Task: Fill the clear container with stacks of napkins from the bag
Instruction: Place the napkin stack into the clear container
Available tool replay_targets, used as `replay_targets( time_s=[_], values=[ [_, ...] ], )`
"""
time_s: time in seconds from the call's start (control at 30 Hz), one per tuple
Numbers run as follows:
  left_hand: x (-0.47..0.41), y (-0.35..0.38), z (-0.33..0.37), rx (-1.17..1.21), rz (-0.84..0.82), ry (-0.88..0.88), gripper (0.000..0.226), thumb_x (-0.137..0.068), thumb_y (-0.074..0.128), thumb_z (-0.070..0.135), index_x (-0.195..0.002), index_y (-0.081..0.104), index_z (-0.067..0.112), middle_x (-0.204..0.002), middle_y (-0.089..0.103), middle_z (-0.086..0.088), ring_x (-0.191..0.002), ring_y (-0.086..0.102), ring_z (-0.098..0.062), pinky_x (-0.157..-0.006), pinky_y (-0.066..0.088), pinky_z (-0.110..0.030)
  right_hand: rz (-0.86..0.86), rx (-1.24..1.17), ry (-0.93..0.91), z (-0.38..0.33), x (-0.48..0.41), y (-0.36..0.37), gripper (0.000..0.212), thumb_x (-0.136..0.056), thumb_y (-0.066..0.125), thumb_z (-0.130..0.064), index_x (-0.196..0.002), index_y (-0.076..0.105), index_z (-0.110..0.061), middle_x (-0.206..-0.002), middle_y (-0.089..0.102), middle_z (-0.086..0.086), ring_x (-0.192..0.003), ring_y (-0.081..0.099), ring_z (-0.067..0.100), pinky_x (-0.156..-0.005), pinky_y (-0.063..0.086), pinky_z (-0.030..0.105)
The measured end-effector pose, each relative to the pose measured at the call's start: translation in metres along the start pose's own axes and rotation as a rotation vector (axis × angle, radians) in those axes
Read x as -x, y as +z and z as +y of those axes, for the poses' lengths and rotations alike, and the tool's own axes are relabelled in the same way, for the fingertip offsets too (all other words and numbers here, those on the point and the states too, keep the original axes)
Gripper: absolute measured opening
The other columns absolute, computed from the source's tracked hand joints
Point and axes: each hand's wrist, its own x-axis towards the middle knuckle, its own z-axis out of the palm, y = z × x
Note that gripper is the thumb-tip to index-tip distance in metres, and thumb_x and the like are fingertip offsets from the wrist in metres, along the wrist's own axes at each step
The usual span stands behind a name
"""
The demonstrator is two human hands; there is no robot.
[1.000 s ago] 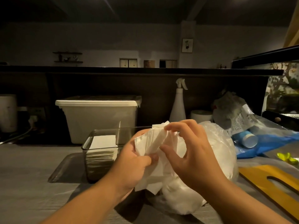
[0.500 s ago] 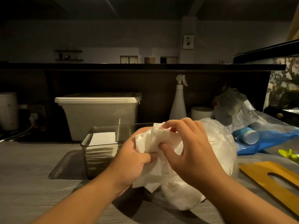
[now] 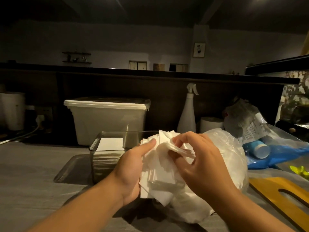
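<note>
A loose stack of white napkins (image 3: 160,173) is held upright in front of me, just above the counter. My left hand (image 3: 132,169) grips its left side, thumb across the front. My right hand (image 3: 199,164) pinches several napkin edges near the top right. Behind and right of the stack lies the translucent plastic bag (image 3: 224,158), its lower part hidden by my right arm. The clear container (image 3: 108,139) stands behind my left hand, with a flat pile of napkins (image 3: 111,144) filling its left half.
A white lidded bin (image 3: 108,119) and a spray bottle (image 3: 187,114) stand at the back wall. A paper roll (image 3: 210,124), a blue bag with a blue bottle (image 3: 257,149), and a yellow board (image 3: 282,198) crowd the right. A clear lid (image 3: 71,168) lies left of the container.
My right hand slid from gripping the top of the stack to pinching fanned edges at its right. The stack has spread and straightened in my left hand.
</note>
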Motion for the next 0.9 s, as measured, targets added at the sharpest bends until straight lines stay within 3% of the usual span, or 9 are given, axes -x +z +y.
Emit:
replay_targets(
  time_s=[0.07, 0.23, 0.33, 0.47, 0.57, 0.67, 0.8, 0.9],
  values=[
    [0.001, 0.001, 0.0, 0.014, 0.035, -0.033, 0.044, -0.092, 0.047, 0.045, -0.099, 0.079, 0.017, -0.099, 0.076, -0.015, -0.078, 0.075, -0.027, -0.068, 0.057, -0.035, -0.019, -0.002, 0.005, -0.001, 0.0, -0.002, 0.024, -0.084, 0.078, -0.031, -0.091, 0.057, -0.04, -0.11, 0.061, -0.024, -0.105, 0.055, 0.006, -0.084, 0.057, 0.034],
    [-0.001, 0.001, 0.0, -0.102, 0.197, 0.058, 0.03, -0.087, 0.062, 0.03, -0.11, 0.071, 0.014, -0.092, 0.076, -0.01, -0.076, 0.072, -0.024, -0.066, 0.058, -0.034, -0.09, -0.05, 0.007, -0.004, -0.002, -0.007, 0.024, -0.082, 0.079, -0.023, -0.085, 0.058, -0.036, -0.108, 0.055, -0.037, -0.111, 0.051, -0.001, -0.089, 0.053, 0.028],
    [-0.003, 0.001, 0.0, -0.139, 0.25, 0.082, 0.015, -0.096, 0.057, 0.027, -0.105, 0.068, 0.021, -0.077, 0.076, 0.001, -0.063, 0.071, -0.012, -0.056, 0.056, -0.028, -0.107, -0.084, 0.013, -0.003, -0.003, -0.009, 0.024, -0.083, 0.078, -0.021, -0.082, 0.058, -0.035, -0.11, 0.057, -0.036, -0.108, 0.049, -0.008, -0.084, 0.049, 0.019],
    [-0.007, -0.004, 0.0, -0.233, 0.29, 0.158, 0.01, -0.097, 0.058, 0.026, -0.103, 0.066, 0.024, -0.074, 0.074, 0.011, -0.064, 0.068, 0.001, -0.056, 0.05, -0.018, -0.084, -0.066, 0.014, -0.001, -0.003, -0.009, 0.025, -0.082, 0.078, -0.021, -0.08, 0.057, -0.036, -0.112, 0.06, -0.033, -0.105, 0.049, -0.009, -0.081, 0.048, 0.019],
    [-0.009, -0.008, 0.005, -0.243, 0.304, 0.184, 0.009, -0.097, 0.059, 0.021, -0.098, 0.067, 0.024, -0.077, 0.076, 0.006, -0.067, 0.07, -0.004, -0.054, 0.054, -0.018, -0.023, -0.069, 0.033, 0.005, -0.008, -0.01, 0.023, -0.083, 0.076, -0.022, -0.081, 0.058, -0.035, -0.109, 0.063, -0.029, -0.099, 0.053, -0.005, -0.08, 0.051, 0.024],
    [-0.008, -0.009, 0.011, -0.258, 0.308, 0.205, 0.012, -0.097, 0.059, 0.017, -0.094, 0.068, 0.024, -0.075, 0.076, 0.006, -0.065, 0.071, -0.005, -0.052, 0.054, -0.019, 0.026, -0.166, 0.046, 0.005, -0.012, -0.015, 0.016, -0.082, 0.077, -0.026, -0.081, 0.062, -0.032, -0.088, 0.067, -0.019, -0.087, 0.06, -0.001, -0.07, 0.051, 0.021],
    [-0.008, -0.013, 0.016, -0.42, 0.277, 0.215, 0.017, -0.098, 0.057, 0.016, -0.097, 0.07, 0.026, -0.077, 0.075, 0.01, -0.071, 0.07, -0.003, -0.056, 0.053, -0.017, -0.131, -0.376, 0.022, -0.002, -0.014, -0.024, 0.015, -0.08, 0.079, -0.016, -0.084, 0.068, -0.026, -0.082, 0.071, -0.01, -0.081, 0.068, 0.008, -0.069, 0.057, 0.024],
    [-0.008, -0.014, 0.014, -0.447, 0.204, 0.194, 0.02, -0.098, 0.055, 0.014, -0.093, 0.071, 0.025, -0.075, 0.074, 0.009, -0.071, 0.069, -0.004, -0.057, 0.051, -0.017, -0.191, -0.313, 0.015, -0.001, -0.012, -0.02, 0.017, -0.079, 0.082, -0.018, -0.087, 0.07, -0.028, -0.084, 0.072, -0.015, -0.082, 0.069, 0.007, -0.07, 0.059, 0.024]
  ],
)
